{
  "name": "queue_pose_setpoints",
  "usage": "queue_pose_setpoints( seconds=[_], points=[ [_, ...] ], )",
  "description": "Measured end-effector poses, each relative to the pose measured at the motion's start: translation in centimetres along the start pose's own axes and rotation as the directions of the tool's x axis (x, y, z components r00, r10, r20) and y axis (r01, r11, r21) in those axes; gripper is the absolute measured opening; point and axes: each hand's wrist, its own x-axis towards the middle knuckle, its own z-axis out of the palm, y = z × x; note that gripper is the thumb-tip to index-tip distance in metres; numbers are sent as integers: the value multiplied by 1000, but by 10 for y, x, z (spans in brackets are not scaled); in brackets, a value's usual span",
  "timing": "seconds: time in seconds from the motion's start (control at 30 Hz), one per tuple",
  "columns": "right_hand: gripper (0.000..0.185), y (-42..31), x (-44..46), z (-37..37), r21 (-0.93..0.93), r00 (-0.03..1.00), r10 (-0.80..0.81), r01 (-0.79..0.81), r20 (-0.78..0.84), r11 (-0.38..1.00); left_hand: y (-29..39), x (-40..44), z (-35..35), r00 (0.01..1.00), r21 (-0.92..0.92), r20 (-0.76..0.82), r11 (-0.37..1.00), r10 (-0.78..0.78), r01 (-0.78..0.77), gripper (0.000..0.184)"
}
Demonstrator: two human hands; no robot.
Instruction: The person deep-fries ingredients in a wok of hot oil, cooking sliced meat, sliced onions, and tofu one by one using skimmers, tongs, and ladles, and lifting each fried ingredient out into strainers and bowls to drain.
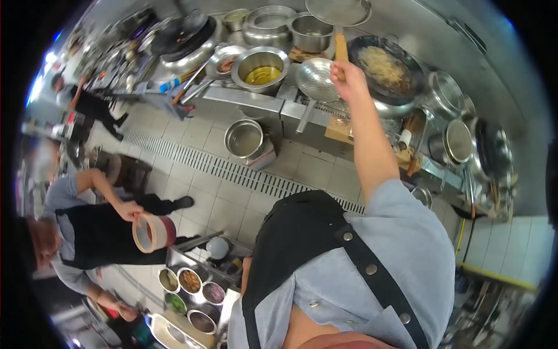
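Observation:
My right hand (347, 80) is closed around the wooden handle (340, 47) of a round mesh strainer (339, 10), held out over the stove. Below and left of this hand lies a perforated metal skimmer (317, 79), its handle pointing toward me. Just to the right sits a black wok (410, 72) holding pale shredded food (383, 65). My left hand does not show; only a sliver of skin appears beside the black apron (302, 227), and I cannot tell which part of the arm it is.
A steel pot of yellow oil (263, 74) stands left on the counter. Another pot (244, 138) is low down by the floor drain (215, 164). A co-worker (96, 224) at left holds a round container (150, 234). Bowls of ingredients (190, 280) stand at lower left.

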Motion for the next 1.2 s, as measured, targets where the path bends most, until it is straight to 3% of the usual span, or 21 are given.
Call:
queue_pose_setpoints(
  seconds=[0.13,0.27,0.33,0.43,0.53,0.6,0.67,0.7,0.77,0.87,0.9,0.97,1.1,1.2],
  points=[
    [20,-47,-79,-63,-307,962,-192,127,-194,943,59,22,-57,997,-60,72,998,1,3,16],
    [20,-97,-130,-113,-575,909,-283,61,-305,816,86,55,-86,983,-70,183,998,4,9,15],
    [15,-112,-143,-135,-632,877,-312,12,-366,775,85,86,-88,961,49,243,988,131,-147,14],
    [12,-125,-155,-158,-734,833,-338,-114,-438,670,98,114,-75,932,44,279,967,230,-252,14],
    [8,-124,-154,-180,-727,818,-340,-132,-464,674,111,117,-62,881,-44,295,927,369,-373,16],
    [8,-127,-150,-190,-727,820,-325,-152,-471,670,131,115,-48,902,-53,275,942,333,-331,19],
    [8,-125,-146,-193,-730,829,-297,-181,-474,659,160,89,-43,972,-18,209,994,111,-109,24],
    [7,-123,-143,-195,-700,837,-262,-184,-480,690,161,83,-42,972,48,202,990,119,-132,27],
    [7,-122,-132,-202,-639,854,-199,-186,-481,746,148,87,-35,971,173,191,969,145,-178,35],
    [6,-125,-125,-203,-543,863,-101,-216,-494,812,78,123,-23,961,195,254,967,110,-163,40],
    [6,-126,-125,-201,-495,866,-62,-223,-496,840,56,126,-21,911,346,286,855,297,-388,41],
    [9,-128,-127,-199,-389,868,-13,-209,-497,897,30,126,-15,688,561,434,423,582,-712,42],
    [11,-146,-140,-186,-296,896,57,-205,-441,933,13,112,-8,781,565,414,541,468,-623,40],
    [12,-166,-145,-188,-329,903,101,-255,-419,909,15,113,-4,799,572,408,558,442,-601,38]
  ],
)
